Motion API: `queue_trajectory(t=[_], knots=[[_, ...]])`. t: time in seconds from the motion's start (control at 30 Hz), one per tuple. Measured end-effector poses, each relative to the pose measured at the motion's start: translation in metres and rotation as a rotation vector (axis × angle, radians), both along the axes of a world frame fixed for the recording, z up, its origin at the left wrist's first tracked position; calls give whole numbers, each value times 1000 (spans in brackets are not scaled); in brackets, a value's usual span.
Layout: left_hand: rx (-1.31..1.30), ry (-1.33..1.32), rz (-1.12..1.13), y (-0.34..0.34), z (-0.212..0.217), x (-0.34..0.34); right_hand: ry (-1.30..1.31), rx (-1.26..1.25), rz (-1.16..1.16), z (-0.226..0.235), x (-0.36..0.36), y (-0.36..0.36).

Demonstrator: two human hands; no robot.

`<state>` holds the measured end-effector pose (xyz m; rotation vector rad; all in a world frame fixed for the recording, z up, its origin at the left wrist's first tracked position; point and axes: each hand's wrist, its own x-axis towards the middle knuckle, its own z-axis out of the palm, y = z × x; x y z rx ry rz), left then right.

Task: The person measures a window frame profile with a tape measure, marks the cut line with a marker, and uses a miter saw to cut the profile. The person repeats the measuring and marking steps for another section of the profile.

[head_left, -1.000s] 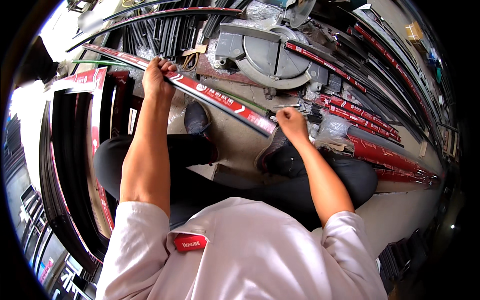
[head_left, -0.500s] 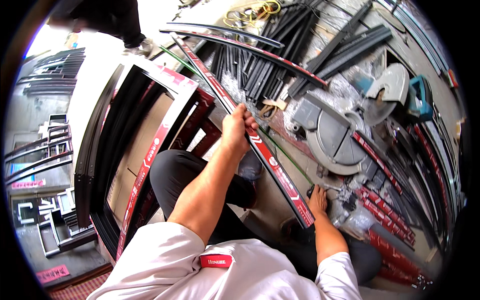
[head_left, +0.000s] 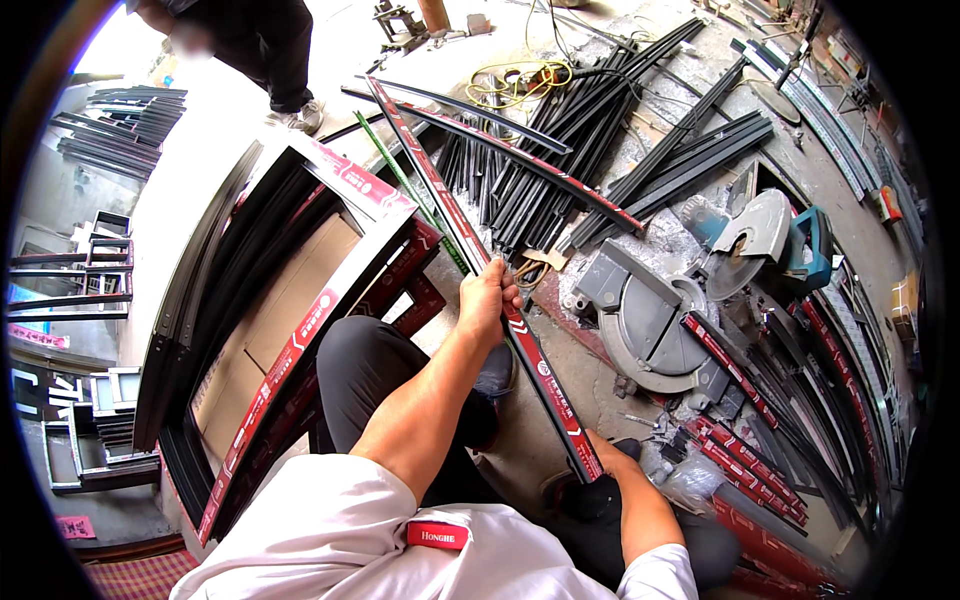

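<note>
My left hand [head_left: 490, 300] is closed round the middle of a long black profile bar [head_left: 545, 372] with red-and-white protective film. The bar slants from the upper left down toward my right knee. At its near end is my right hand [head_left: 618, 465], bent round with its fingers mostly hidden. It seems closed on a tape measure, whose green blade [head_left: 412, 192] runs beside the bar's far part and passes behind it. A dark rounded shape sits below this hand, perhaps the tape's case.
Left stands a large film-covered frame [head_left: 290, 352] with black profiles. A mitre saw [head_left: 650, 320] with a bare round blade sits right of the bar. Black bars [head_left: 570, 140] lie piled beyond, near a yellow cable [head_left: 515, 85]. A person [head_left: 270, 50] stands at the upper left.
My right hand has come down and left to the bar's near end. The green blade now shows broader and lies nearer the bar. The view has shifted slightly.
</note>
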<state>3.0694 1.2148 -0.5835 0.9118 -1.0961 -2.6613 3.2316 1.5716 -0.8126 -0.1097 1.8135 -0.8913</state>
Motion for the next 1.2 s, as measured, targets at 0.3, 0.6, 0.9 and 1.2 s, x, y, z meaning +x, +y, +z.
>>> queue_trajectory(t=[0.3,0.6,0.9,1.2], knots=[[-18,8,-2,-2,4,8,-407,-361,-250,97,7,-34],[-28,0,-18,-15,8,24,-134,-165,-92,38,93,-120],[-369,-63,-110,-33,-17,16,307,101,106,16,94,-101],[-177,-8,-158,-34,-4,12,343,-151,130,-31,134,-136]])
